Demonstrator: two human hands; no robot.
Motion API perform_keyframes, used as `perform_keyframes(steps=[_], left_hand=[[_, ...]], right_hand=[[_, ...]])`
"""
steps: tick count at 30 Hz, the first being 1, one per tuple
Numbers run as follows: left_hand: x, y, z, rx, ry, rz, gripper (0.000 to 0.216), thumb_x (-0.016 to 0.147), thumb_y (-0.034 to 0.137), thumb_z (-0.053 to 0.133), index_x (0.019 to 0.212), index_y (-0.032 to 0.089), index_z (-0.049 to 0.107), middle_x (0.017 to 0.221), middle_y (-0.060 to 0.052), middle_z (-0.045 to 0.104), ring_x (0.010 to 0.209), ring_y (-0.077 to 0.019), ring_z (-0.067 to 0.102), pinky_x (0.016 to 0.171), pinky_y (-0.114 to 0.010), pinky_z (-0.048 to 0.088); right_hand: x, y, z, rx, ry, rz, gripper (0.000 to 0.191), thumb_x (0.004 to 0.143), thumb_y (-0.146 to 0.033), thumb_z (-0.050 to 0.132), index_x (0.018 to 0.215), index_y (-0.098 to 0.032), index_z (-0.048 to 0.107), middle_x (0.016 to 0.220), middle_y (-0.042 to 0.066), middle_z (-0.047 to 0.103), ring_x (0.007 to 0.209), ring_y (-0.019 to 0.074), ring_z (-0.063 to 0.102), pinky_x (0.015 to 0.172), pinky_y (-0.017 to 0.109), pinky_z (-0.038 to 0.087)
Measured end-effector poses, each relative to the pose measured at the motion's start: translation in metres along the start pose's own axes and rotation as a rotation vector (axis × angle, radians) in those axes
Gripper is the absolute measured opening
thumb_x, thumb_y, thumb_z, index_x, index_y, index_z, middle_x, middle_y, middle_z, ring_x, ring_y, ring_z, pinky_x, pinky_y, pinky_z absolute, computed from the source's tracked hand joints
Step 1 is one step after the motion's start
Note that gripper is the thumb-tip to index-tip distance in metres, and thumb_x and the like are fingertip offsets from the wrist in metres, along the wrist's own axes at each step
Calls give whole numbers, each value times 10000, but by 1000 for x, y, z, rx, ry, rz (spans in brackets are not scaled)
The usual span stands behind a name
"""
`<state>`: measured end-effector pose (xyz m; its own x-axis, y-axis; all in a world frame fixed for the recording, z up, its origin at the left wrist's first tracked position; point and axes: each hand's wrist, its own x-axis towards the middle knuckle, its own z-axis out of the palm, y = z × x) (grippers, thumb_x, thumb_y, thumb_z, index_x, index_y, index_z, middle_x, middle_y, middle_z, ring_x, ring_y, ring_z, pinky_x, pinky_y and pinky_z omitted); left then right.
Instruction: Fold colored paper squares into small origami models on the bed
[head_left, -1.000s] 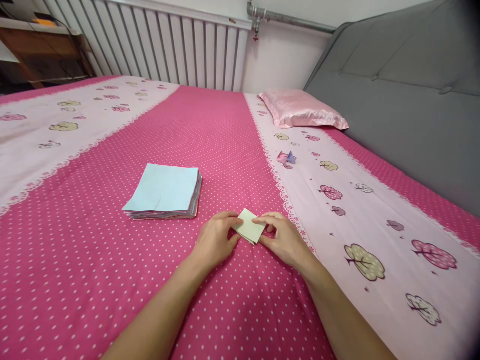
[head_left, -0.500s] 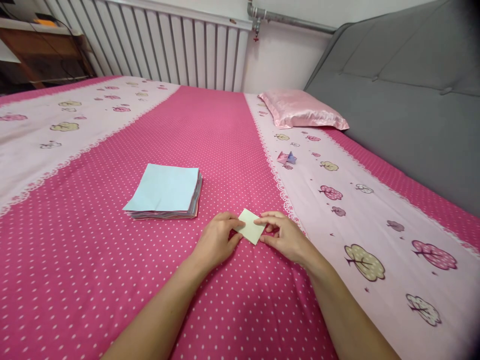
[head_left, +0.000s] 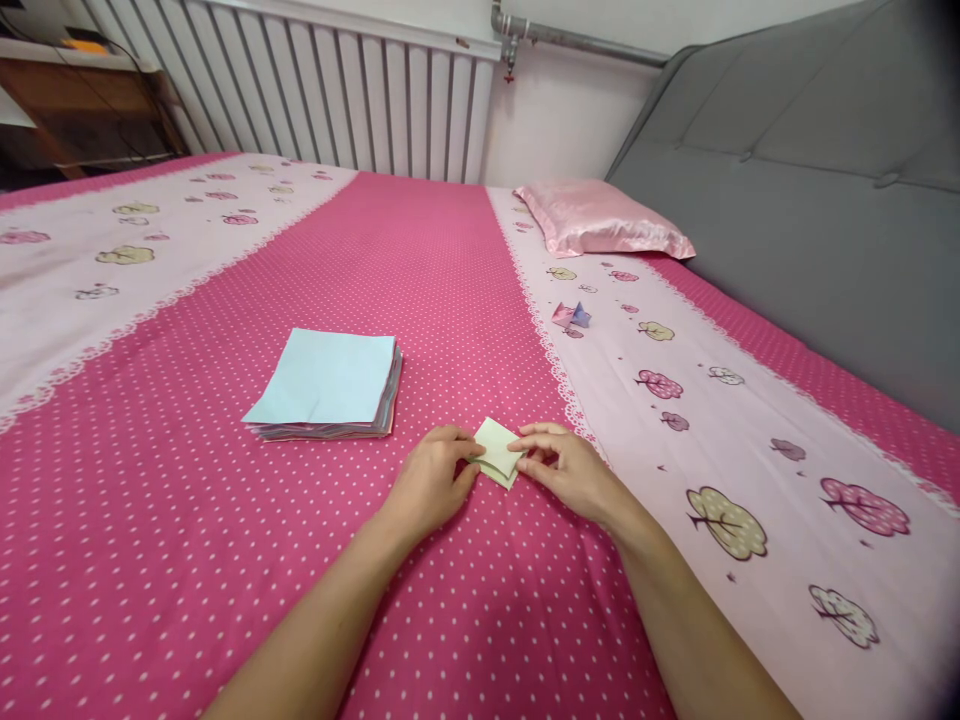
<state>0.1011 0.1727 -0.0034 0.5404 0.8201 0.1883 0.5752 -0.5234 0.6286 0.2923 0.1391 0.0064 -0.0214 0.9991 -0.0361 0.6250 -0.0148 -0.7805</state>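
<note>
A small folded square of pale yellow-green paper (head_left: pixel 496 445) lies on the pink bedspread with one corner toward me. Its lower layers have parted, so a gap shows along the near edges. My left hand (head_left: pixel 435 475) pinches the left corner between thumb and fingers. On the opposite corner, my right hand (head_left: pixel 566 468) grips the paper with its thumb and fingertips. Left of the hands sits a stack of square paper (head_left: pixel 326 380) with a light blue sheet on top. Beyond my right hand rest two small folded paper shapes (head_left: pixel 571 315), one pink and one blue-purple.
The bedspread (head_left: pixel 225 580) has dotted pink and pale tree-printed bands. A pink satin pillow (head_left: pixel 604 218) lies by the grey padded headboard (head_left: pixel 810 160). A white radiator (head_left: pixel 360 95) and a pipe (head_left: pixel 585 38) run along the wall. A wooden desk (head_left: pixel 82 100) stands far left.
The near edges of the folded paper have opened, with the top layer lifting off the layer below. Both hands keep hold of the side corners and have barely shifted.
</note>
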Motion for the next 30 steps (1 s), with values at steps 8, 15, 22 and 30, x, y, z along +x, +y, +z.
perform_keyframes(steps=[8, 15, 22, 30], left_hand=[[2, 1, 2, 134, 120, -111, 189, 791, 207, 497, 808, 157, 679, 782, -69, 555, 808, -203, 527, 740, -330, 428], [3, 1, 8, 252, 212, -190, 210, 791, 278, 504, 723, 153, 658, 766, -65, 533, 772, -201, 511, 733, -340, 423], [4, 1, 11, 355, 239, -196, 174, 776, 267, 513, 665, 170, 606, 744, -57, 536, 764, -204, 512, 720, -331, 414], [6, 5, 10, 283, 154, -99, 214, 771, 112, 465, 795, 188, 663, 793, -63, 553, 797, -197, 499, 709, -306, 405]], right_hand=[[4, 7, 6, -68, 104, -51, 159, 735, -212, 572, 833, -202, 696, 1003, 69, 601, 710, 145, 571, 673, 300, 461], [9, 12, 15, -134, 231, -80, 102, 730, -249, 565, 725, -180, 641, 818, 39, 606, 619, 139, 532, 614, 282, 427], [11, 15, 21, -178, 311, -41, 115, 717, -288, 569, 762, -185, 588, 761, 28, 609, 626, 161, 534, 608, 294, 414], [11, 12, 24, -160, 317, -103, 132, 742, -202, 511, 753, -195, 642, 837, 39, 611, 636, 147, 539, 631, 293, 426]])
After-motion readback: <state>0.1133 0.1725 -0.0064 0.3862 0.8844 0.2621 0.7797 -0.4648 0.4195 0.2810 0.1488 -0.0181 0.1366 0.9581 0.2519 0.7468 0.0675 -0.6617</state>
